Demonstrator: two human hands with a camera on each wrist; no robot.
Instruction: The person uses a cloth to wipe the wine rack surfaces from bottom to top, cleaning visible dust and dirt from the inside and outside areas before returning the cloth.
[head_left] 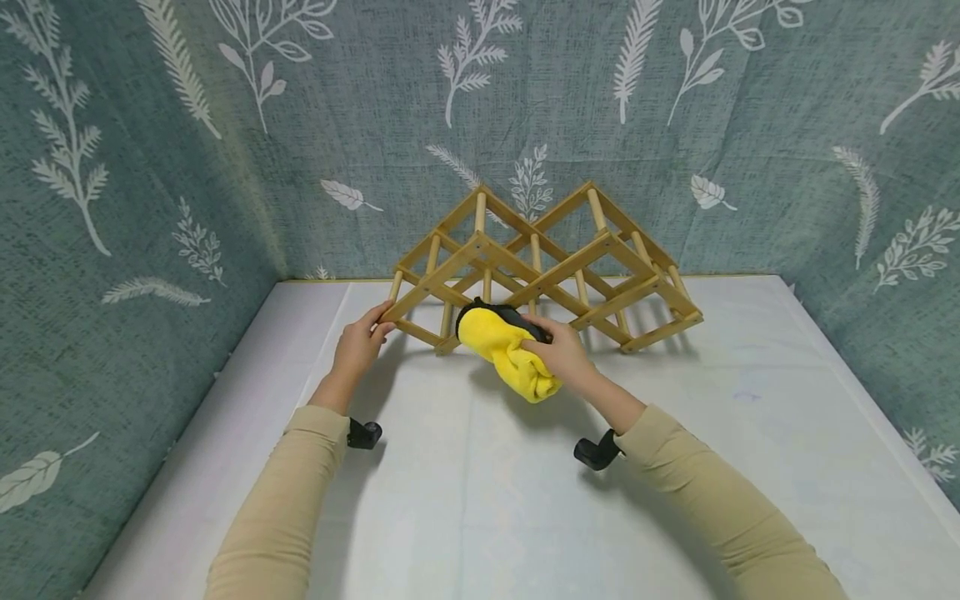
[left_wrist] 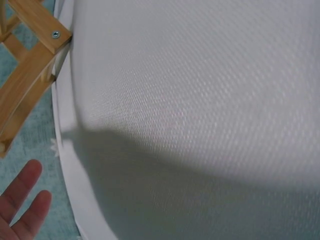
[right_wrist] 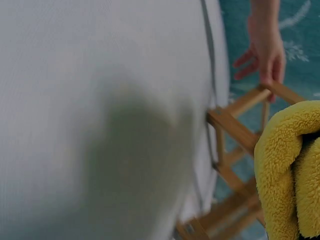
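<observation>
By the left hand [head_left: 360, 343], the left end of a wooden rack [head_left: 558, 270] is pinched between thumb and fingers, while two other fingers are seen held out straight in the left wrist view. By the right hand [head_left: 562, 354], a yellow cloth [head_left: 506, 346] is gripped, with the thumb laid across the yellow face and the fingers placed along a dark edge behind. The cloth is bunched and folded, and it is held above the white tabletop [head_left: 525, 500], in front of the rack's lower middle; whether the rack is touched by it cannot be told. The rack, made of crossed slats joined by round rods, is set at the far side of the tabletop, near a blue-green backdrop [head_left: 375, 83] printed with pale leaves. Both forearms are covered by beige sleeves [head_left: 281, 500], and a black fitting [head_left: 597, 451] is seen beside each wrist.
</observation>
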